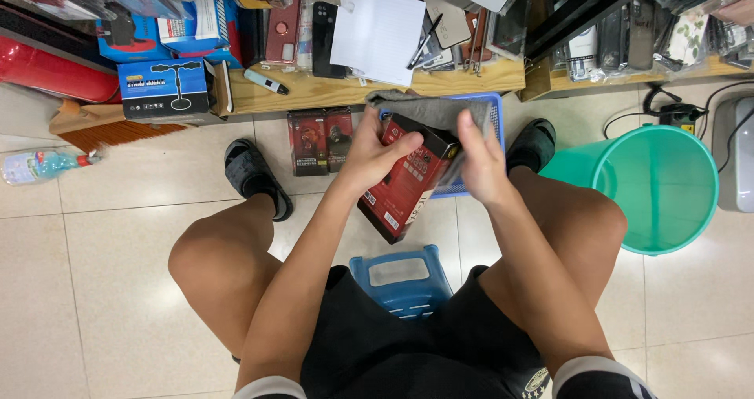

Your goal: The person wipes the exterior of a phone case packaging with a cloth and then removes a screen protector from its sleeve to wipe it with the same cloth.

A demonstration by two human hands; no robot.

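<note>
One red-and-black box (pixel 408 181), held above the blue stool (pixel 400 277).
Light, stiff cardboard, glossy and probably slippery; left hand (pixel 375 151) clasps its upper edge, right hand (pixel 481 162) presses a soft grey cloth (pixel 428 110) against its side. Blue basket (pixel 493 112) beyond.

Left hand (pixel 375 154) fingers curled in a closed grip, right hand (pixel 481 162) flat, forearms converging

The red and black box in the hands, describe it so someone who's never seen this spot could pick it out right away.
Start at the blue plastic stool between the seated person's knees. Just above it, the left hand grips a tall red and black box, tilted, while the right hand presses a grey cloth on it. Two similar boxes stand on the floor; only this one is held.
</note>
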